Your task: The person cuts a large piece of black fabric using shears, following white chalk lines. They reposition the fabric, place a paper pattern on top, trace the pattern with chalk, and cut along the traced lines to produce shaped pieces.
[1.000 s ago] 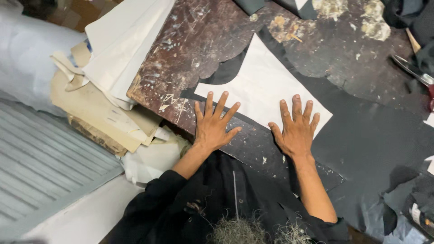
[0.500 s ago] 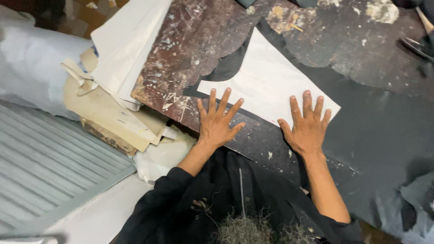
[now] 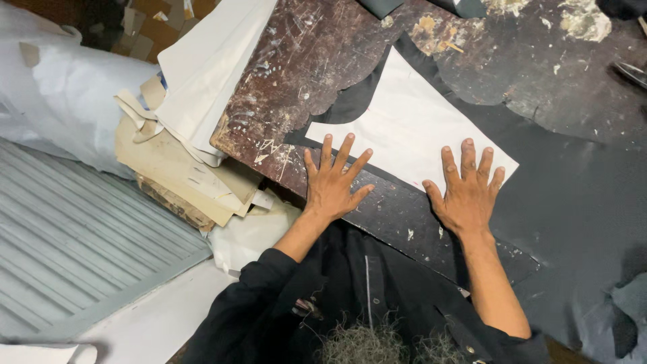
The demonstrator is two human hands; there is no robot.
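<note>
My left hand [image 3: 331, 180] lies flat with fingers spread at the near edge of a white paper pattern piece [image 3: 404, 128]. My right hand [image 3: 466, 189] is pressed flat with fingers apart on the pattern's right corner. The pattern rests on black fabric [image 3: 573, 195] spread over a worn, scratched dark wooden table [image 3: 303, 61]. Neither hand holds anything.
Stacked white and tan paper patterns [image 3: 195, 135] lean beside the table's left edge. A white cloth bundle [image 3: 60, 94] lies at far left, a grey corrugated surface [image 3: 74, 243] below it. Dried glue patches [image 3: 579, 17] mark the table's far side.
The view has shifted and both hands sit slightly farther right in it. They stay flat and spread on the pattern and fabric.
</note>
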